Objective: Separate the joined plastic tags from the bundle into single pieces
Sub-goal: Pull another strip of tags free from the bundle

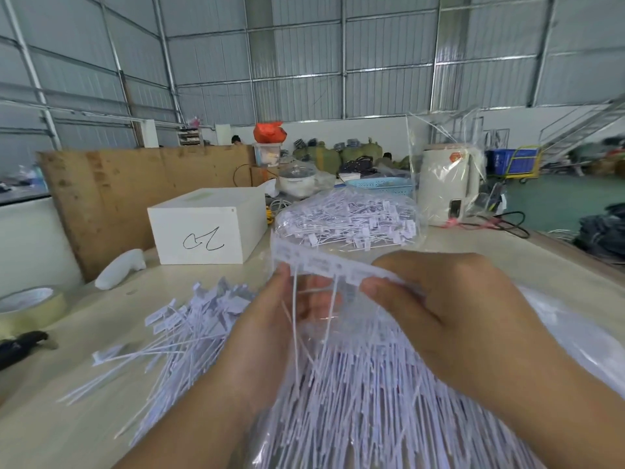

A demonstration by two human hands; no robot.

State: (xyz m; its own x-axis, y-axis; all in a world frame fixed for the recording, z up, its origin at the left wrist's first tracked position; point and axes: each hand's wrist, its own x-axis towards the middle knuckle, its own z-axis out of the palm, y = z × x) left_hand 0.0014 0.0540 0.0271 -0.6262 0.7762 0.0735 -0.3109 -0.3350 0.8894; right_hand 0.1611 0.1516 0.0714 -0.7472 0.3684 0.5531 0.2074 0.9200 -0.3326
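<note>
Head cam view: I've got both hands up over the table (50, 418), left hand (270, 319) and right hand (449, 319) each pinching an end of a joined strip of plastic tags (324, 264) between curled fingers (375, 286). Its tails hang into the bundle (372, 384) below. Single tags (189, 319) sit piled left, bagged ones (348, 218) just behind.

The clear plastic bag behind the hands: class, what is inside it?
The clear plastic bag holds a heap of white plastic tags, stems crossing every way. Only the outer layer shows; tags deeper in and the bag's bottom are covered.
</note>
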